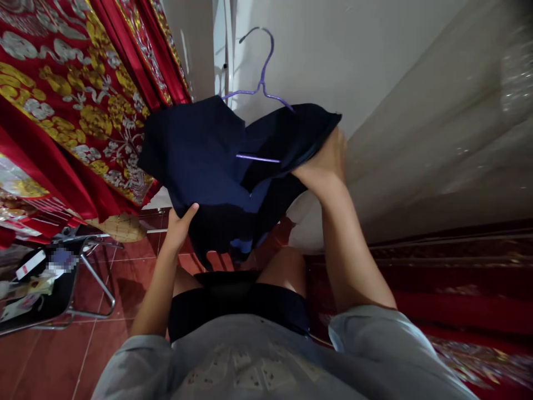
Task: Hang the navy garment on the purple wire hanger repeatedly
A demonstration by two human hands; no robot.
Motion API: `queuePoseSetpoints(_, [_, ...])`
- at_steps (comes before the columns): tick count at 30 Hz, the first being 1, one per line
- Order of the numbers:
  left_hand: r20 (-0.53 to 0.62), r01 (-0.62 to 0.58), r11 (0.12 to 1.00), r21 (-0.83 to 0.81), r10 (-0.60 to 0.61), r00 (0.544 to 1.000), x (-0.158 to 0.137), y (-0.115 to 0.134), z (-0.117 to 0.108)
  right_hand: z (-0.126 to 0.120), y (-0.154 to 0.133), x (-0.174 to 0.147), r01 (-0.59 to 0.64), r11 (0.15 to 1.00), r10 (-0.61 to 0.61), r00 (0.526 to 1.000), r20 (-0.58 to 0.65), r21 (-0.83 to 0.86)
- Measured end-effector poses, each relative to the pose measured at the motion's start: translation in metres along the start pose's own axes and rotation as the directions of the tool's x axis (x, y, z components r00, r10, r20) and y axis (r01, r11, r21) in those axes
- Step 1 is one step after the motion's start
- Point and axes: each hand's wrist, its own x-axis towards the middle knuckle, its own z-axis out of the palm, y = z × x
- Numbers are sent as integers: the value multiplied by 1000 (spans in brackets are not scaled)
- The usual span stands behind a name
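Note:
A dark navy shirt [195, 150] with a V-shaped neck hangs on a purple wire hanger [263, 72] in front of me. The hanger's hook points up, and part of its lower bar shows through the neck opening. Low on the shirt's left side, my left hand [182, 222] grips the cloth, thumb on top and fingers behind it. My right hand [327, 161] is at the shirt's right shoulder and sleeve, closed on the fabric, with its fingertips hidden by the cloth.
Red cloth with gold and silver embroidery [83, 105] hangs at the left. Below it stands a black folding chair [62, 294] with small items on it. A pale wall [353, 50] rises ahead, and translucent plastic sheeting [437, 144] covers the right side. The floor [129, 283] is red tile.

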Motion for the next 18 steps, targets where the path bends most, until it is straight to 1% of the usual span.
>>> queuePoseSetpoints(2, [-16,-12,1000,1,12,1000,5,4,5,-5,-14,13,-114,992,117,992,47,-57])
queuePoseSetpoints(3, [-37,-19,1000,-5,18,999,8,5,7,-5,-21,20,-127,989,132,990,57,-72])
queuePoseSetpoints(4, [-62,-26,1000,-12,25,998,10,6,8,-5,-29,27,-100,993,104,993,55,-69])
queuePoseSetpoints(6, [-115,-36,999,-32,32,993,13,7,7,-4,-38,36,-12,1000,12,1000,20,-23])
queuePoseSetpoints(8, [-161,-31,997,-65,21,987,13,6,1,-2,-40,35,51,998,-51,998,-22,30])
queuePoseSetpoints(10, [-198,-2,994,-112,-20,980,9,2,-7,1,-35,24,96,993,-93,995,-39,65])
queuePoseSetpoints(13, [-241,65,985,-159,-103,965,-3,-13,-12,9,-22,-1,112,989,-110,994,-26,101])
queuePoseSetpoints(16, [-260,105,976,-188,-153,953,-20,-34,-6,20,-16,-29,81,985,-77,997,-28,155])
queuePoseSetpoints(18, [-267,151,961,-230,-211,940,-30,-46,2,27,-19,-47,56,979,-43,997,-71,197])
